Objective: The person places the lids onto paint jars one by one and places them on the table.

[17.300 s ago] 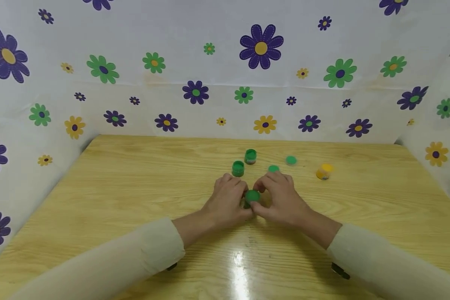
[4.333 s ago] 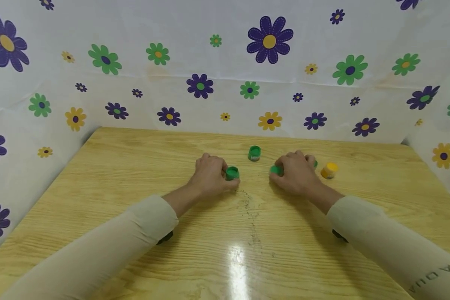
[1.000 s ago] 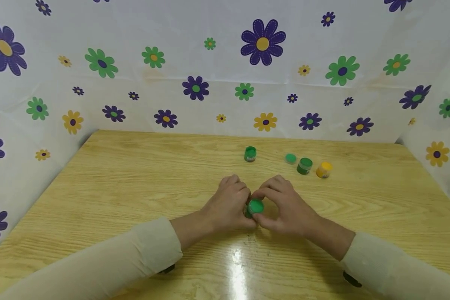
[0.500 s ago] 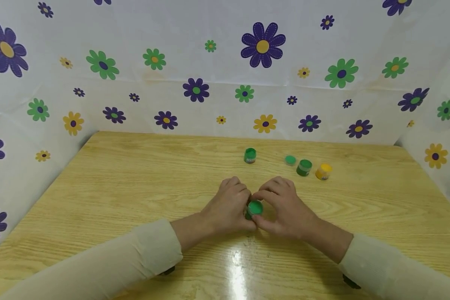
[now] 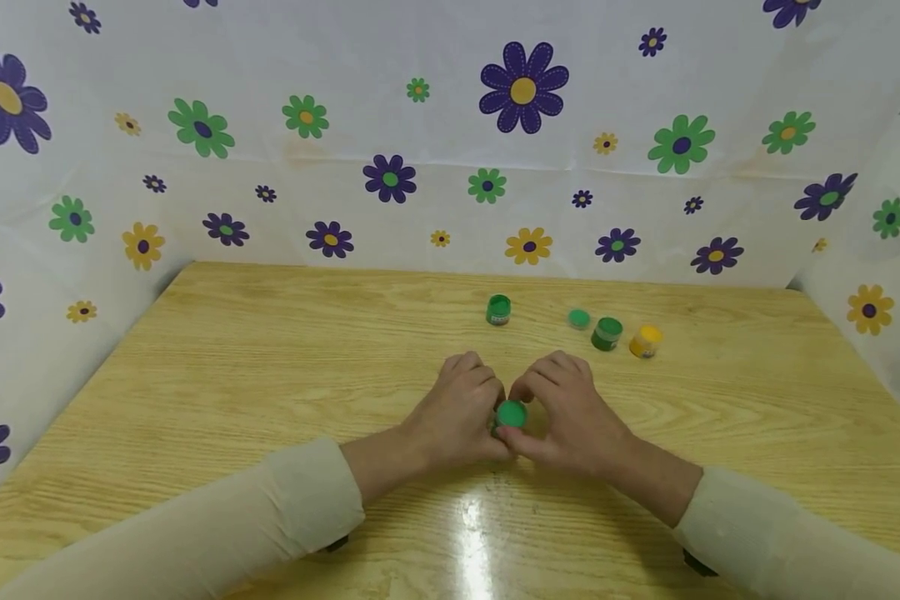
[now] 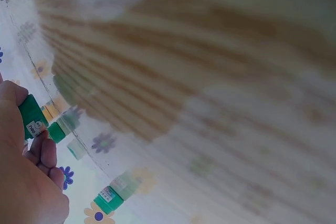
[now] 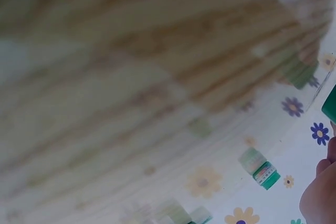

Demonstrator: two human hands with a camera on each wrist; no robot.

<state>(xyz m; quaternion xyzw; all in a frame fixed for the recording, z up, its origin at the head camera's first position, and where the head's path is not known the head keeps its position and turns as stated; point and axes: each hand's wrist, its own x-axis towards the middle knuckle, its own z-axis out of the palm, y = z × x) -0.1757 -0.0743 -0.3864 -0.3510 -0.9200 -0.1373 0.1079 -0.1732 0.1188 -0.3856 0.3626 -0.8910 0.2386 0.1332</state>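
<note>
Two hands meet at a small green jar (image 6: 32, 110), near the middle of the counter (image 5: 270, 350): the left hand (image 5: 456, 414) has its grip clamped round the side, while the right hand (image 5: 572, 417) pinches the light-green lid (image 5: 512, 413) on top between thumb and fingers. Farther off sit an open jar (image 5: 498, 310), then rightward a loose lid (image 5: 579, 318), a capped jar (image 5: 607, 333) and a yellow jar (image 5: 646, 341).

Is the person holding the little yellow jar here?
No, the yellow jar stands on the table, apart from the left hand and right hand, which hold a green jar between them.
</note>
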